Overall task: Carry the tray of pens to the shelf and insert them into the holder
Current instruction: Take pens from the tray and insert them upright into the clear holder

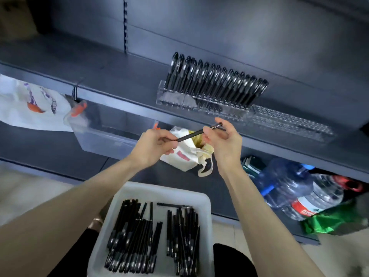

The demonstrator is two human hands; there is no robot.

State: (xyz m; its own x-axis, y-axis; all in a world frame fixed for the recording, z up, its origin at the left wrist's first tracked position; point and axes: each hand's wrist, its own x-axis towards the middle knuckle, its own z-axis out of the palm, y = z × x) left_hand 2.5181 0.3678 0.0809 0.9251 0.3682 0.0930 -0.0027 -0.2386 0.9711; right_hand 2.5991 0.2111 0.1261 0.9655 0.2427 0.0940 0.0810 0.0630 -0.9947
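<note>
Together, left hand (154, 145) and right hand (223, 137) pinch one black pen (194, 134).

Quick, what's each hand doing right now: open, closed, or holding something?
Left hand: closed, fingers pinching one end of a black pen.
Right hand: closed, fingers pinching the other end of the same pen.

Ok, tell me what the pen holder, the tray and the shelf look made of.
Pen holder: clear glossy plastic, probably acrylic; pens show through its walls. Tray: white matte plastic, thick rounded rim. Shelf: dark grey, likely painted metal, judging by the slotted upright behind it.
</note>
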